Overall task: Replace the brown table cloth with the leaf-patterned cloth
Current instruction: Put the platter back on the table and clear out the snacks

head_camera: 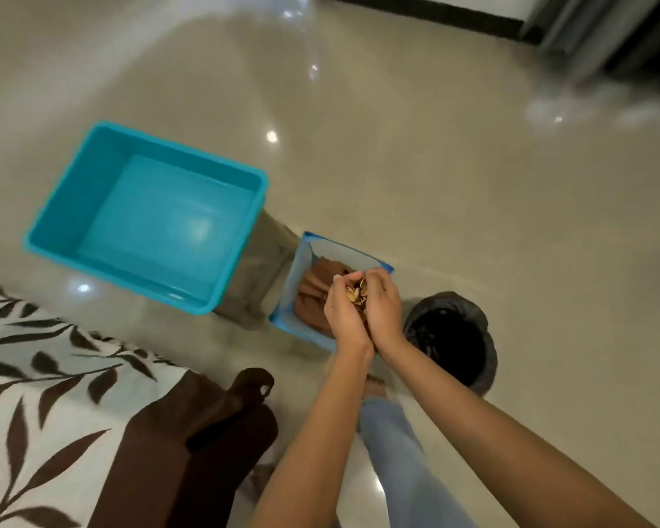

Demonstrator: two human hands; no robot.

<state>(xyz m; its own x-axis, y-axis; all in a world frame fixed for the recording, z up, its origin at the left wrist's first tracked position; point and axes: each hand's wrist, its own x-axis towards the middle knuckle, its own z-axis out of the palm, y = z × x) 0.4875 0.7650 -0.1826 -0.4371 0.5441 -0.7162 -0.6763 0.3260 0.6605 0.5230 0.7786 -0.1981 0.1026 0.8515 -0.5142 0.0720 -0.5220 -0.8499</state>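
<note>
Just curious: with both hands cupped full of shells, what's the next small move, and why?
Probably shift right and tip the shells into the black-lined bin. The hands hover over the basket holding the brown cloth, beside that bin.

A large, empty turquoise plastic tub [145, 219] sits on the glossy beige tiled floor [473, 207]. Well to its right stands a round bin lined with a black plastic bag [452, 337]. A dark skirting board [416, 9] runs along the far wall.
</note>
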